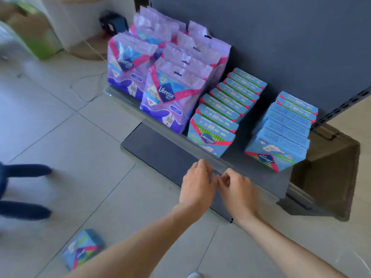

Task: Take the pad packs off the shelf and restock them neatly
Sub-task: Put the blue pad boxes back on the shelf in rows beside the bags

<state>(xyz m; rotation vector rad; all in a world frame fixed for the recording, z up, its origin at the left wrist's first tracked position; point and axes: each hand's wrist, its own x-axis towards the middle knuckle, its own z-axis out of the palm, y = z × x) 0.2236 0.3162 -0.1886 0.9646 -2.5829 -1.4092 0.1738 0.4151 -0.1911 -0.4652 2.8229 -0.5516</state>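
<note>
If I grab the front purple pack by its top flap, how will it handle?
The front purple pack is probably soft and light: its film wrapper creases and bulges. The thin top flap would likely flop. Standing tall, it could tip if pushed.

Head cam, single view, steep fwd-down onto low shelf (200, 155), close range.

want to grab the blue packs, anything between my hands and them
Only the clear front lip, running between the left hand, the right hand and the blue packs; it looks low enough to reach over.
</note>
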